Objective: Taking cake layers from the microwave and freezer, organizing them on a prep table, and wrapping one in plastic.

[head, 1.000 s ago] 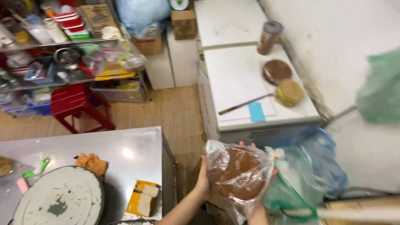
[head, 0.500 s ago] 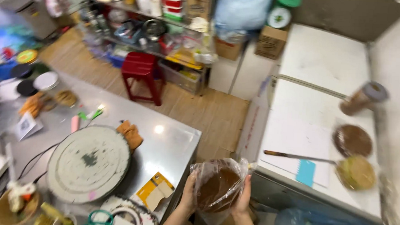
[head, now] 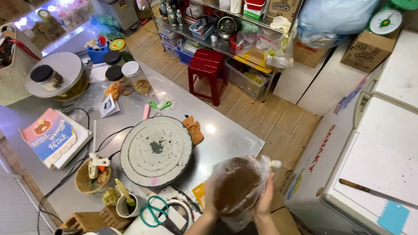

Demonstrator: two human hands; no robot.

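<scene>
Fingers [head: 263,197] of the right hand [head: 264,201] were pressed flat against the clear bag [head: 237,190]; the left hand [head: 209,204] cupped its other side, so both were clamped on the brown round cake [head: 234,188] inside; it hung between the palms, over the table edge [head: 245,155]; left of the fingers sat the grey turntable [head: 156,150]; a level, even two-sided hold would likely have kept the cake from cracking.

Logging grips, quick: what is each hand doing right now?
Left hand: closed on the clear bag with the brown round.
Right hand: holding the same bag.
</scene>
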